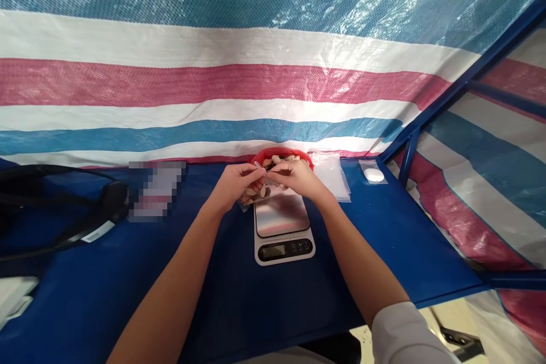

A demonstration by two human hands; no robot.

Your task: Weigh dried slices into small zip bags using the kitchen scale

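Note:
A clear plastic bag (255, 196) with light brown pieces inside hangs between my hands, above the far left part of a white digital kitchen scale (285, 233). My left hand (234, 182) pinches the bag's top edge, fingers closed. From the other side, my right hand (298, 176) also pinches that edge, and the fingertips of both hands nearly meet. Just behind my hands sits a red bowl or basket (310, 160) holding pale and brown pieces whose kind I cannot make out. The scale's metal plate is partly covered by the bag and my right hand.
Flat clear plastic bags (330, 176) are stacked right of the red container. A white mouse-like object (373, 174) lies farther right on the blue table (375, 227). Black cables (98, 205) and a blurred-out item (157, 190) are on the left. Striped sheeting (213, 85) closes the back.

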